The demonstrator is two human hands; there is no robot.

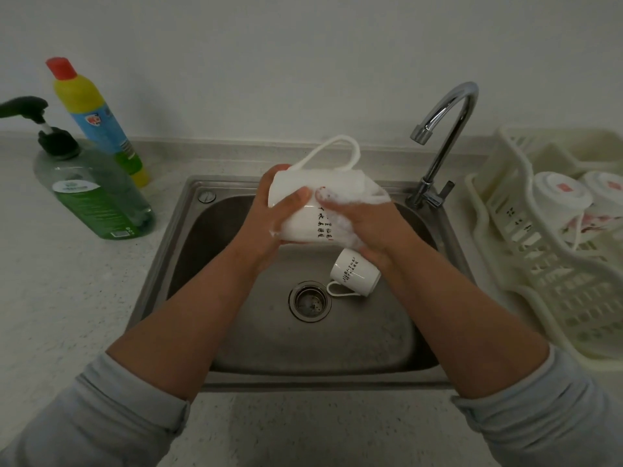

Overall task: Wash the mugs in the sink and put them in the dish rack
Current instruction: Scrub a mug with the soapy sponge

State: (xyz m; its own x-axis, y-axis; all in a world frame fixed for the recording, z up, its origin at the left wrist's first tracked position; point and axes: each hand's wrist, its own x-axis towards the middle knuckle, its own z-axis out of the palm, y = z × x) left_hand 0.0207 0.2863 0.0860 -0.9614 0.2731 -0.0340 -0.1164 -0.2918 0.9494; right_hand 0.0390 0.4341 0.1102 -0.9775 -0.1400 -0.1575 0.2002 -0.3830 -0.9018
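One soapy white mug (pixel 300 220) is held sideways over the sink (pixel 269 348), handle up; second mug (pixel 354 273) lies sideways on its floor.

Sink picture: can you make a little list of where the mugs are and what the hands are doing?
held mug: white, soapy, on its side above the sink
left hand: grips one end
right hand: foamy, wrapped round the other end
mug in sink: lying on its side by the drain
dish rack: right of sink, two mugs upside down
faucet: no water seen running
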